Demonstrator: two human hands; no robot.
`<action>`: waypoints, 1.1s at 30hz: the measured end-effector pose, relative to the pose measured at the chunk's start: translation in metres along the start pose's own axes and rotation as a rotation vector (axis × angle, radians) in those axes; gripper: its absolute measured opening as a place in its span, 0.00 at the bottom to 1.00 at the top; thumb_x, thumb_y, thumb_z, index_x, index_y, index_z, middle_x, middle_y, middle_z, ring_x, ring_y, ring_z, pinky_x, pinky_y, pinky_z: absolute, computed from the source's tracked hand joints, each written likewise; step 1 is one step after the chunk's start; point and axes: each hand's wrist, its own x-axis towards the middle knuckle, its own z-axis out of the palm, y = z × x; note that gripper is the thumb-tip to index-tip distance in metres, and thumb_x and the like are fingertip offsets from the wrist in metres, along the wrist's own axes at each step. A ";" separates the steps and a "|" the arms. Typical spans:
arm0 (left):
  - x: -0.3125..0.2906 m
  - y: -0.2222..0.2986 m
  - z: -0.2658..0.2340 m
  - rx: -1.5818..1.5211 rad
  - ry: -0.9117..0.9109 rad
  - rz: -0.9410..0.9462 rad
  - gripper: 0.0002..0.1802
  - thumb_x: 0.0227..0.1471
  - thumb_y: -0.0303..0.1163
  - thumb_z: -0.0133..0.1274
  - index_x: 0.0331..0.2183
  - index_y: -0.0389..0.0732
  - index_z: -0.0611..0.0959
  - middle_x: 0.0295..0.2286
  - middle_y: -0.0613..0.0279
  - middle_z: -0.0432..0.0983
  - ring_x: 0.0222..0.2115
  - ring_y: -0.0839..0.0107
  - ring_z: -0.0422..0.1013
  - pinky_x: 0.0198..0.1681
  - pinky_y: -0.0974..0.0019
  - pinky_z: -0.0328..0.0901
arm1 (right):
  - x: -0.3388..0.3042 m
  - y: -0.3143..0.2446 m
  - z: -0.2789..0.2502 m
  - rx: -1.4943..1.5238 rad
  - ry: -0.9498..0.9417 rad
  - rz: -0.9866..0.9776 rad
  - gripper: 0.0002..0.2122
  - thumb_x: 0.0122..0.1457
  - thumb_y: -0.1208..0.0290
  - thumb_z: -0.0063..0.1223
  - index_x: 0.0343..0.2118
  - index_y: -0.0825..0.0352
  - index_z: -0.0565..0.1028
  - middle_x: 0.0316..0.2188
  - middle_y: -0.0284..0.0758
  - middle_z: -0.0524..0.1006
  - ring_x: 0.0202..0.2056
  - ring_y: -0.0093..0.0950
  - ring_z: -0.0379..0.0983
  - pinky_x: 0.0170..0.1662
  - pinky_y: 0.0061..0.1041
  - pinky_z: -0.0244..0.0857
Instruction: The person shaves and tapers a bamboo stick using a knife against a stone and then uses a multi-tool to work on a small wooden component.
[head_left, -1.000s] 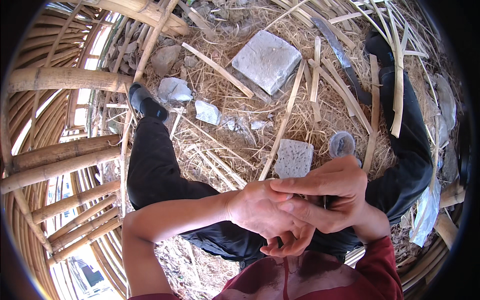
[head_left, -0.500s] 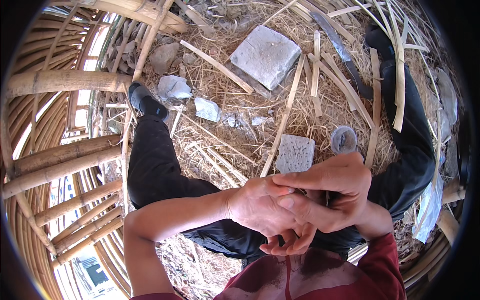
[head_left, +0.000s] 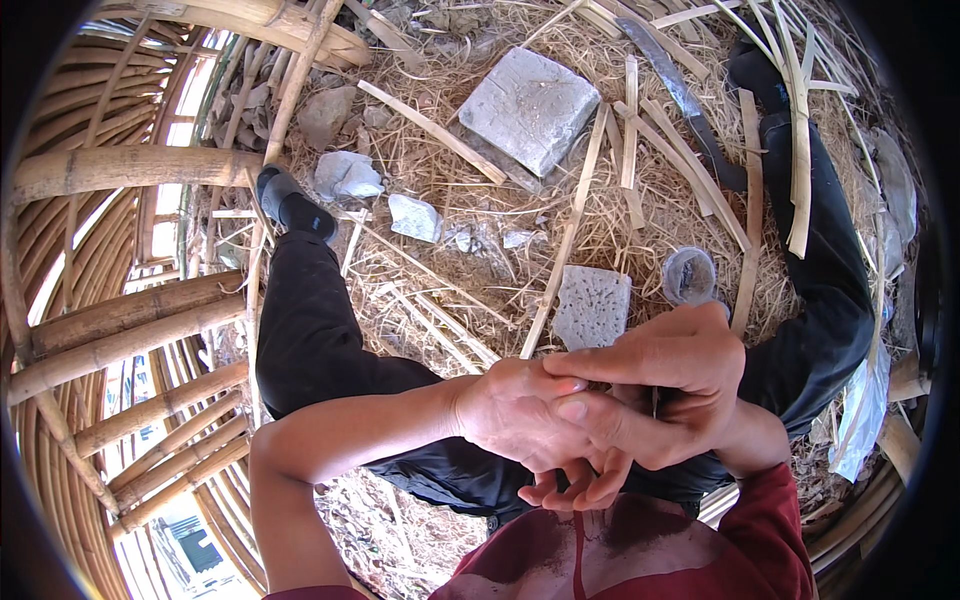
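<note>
My left hand (head_left: 510, 415) is turned palm up in front of my chest, its palm bare and its lower fingers loosely bent and slightly apart. Over it comes my right hand (head_left: 665, 385), thumb and forefinger pinched together at the tip of the left thumb. A small reddish spot shows where the two hands meet. Something thin and dark is partly visible inside the curl of my right hand, too small and hidden to name. Just beyond the hands lie a pitted grey block (head_left: 592, 308) and a clear plastic cup (head_left: 689, 275).
A large pale stone slab (head_left: 530, 110) lies ahead on straw-like shavings. To its right rests a long machete (head_left: 670, 85) among split bamboo strips (head_left: 690, 165). Broken stones (head_left: 415, 218) lie left of centre. A bamboo frame (head_left: 140, 170) stands along the left. Crumpled plastic (head_left: 862, 415) is at the right.
Both hands stay almost in place, still pressed together at the left thumb. The view has shifted very slightly.
</note>
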 end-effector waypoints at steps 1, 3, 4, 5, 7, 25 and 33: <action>-0.001 0.000 0.001 0.010 0.000 0.003 0.54 0.45 0.81 0.44 0.40 0.32 0.77 0.37 0.54 0.72 0.34 0.64 0.73 0.27 0.67 0.65 | 0.000 -0.001 -0.001 0.001 -0.015 0.002 0.13 0.50 0.78 0.64 0.40 0.74 0.84 0.13 0.36 0.76 0.11 0.18 0.70 0.16 0.15 0.58; -0.001 0.002 0.001 0.025 -0.018 -0.007 0.53 0.45 0.80 0.45 0.41 0.32 0.77 0.37 0.54 0.72 0.33 0.64 0.72 0.28 0.67 0.65 | 0.001 -0.001 0.000 0.013 -0.013 -0.026 0.14 0.50 0.78 0.64 0.41 0.75 0.84 0.13 0.37 0.76 0.11 0.18 0.70 0.16 0.15 0.58; 0.000 0.003 -0.001 0.027 -0.040 -0.021 0.52 0.45 0.79 0.46 0.41 0.32 0.77 0.37 0.54 0.72 0.33 0.64 0.72 0.28 0.67 0.64 | 0.001 0.000 0.001 0.020 -0.006 -0.038 0.14 0.50 0.78 0.64 0.41 0.75 0.83 0.13 0.37 0.76 0.11 0.18 0.70 0.16 0.15 0.58; 0.000 0.004 -0.002 0.030 -0.060 -0.035 0.51 0.45 0.78 0.46 0.41 0.31 0.77 0.37 0.54 0.72 0.33 0.65 0.72 0.28 0.67 0.64 | -0.001 0.002 0.004 0.031 0.012 -0.053 0.14 0.50 0.78 0.64 0.41 0.75 0.83 0.13 0.37 0.76 0.11 0.18 0.70 0.16 0.15 0.59; -0.002 0.005 0.000 0.026 -0.023 -0.033 0.51 0.45 0.77 0.47 0.41 0.31 0.77 0.37 0.54 0.72 0.33 0.64 0.72 0.28 0.67 0.64 | -0.003 0.005 0.006 0.042 0.032 -0.067 0.14 0.51 0.78 0.64 0.41 0.76 0.83 0.13 0.37 0.75 0.11 0.18 0.69 0.16 0.15 0.59; 0.000 0.002 -0.002 0.017 -0.045 0.013 0.55 0.45 0.83 0.42 0.40 0.31 0.77 0.36 0.54 0.73 0.32 0.66 0.73 0.26 0.69 0.65 | 0.000 0.004 0.006 -0.017 0.078 -0.048 0.11 0.50 0.78 0.65 0.38 0.74 0.84 0.17 0.37 0.80 0.10 0.15 0.67 0.15 0.14 0.55; -0.010 0.019 0.007 0.241 0.198 0.110 0.45 0.55 0.72 0.44 0.41 0.33 0.76 0.37 0.54 0.74 0.30 0.69 0.71 0.27 0.70 0.62 | 0.002 -0.002 0.001 0.021 0.064 0.009 0.10 0.51 0.79 0.66 0.37 0.74 0.84 0.17 0.35 0.80 0.11 0.12 0.66 0.15 0.13 0.53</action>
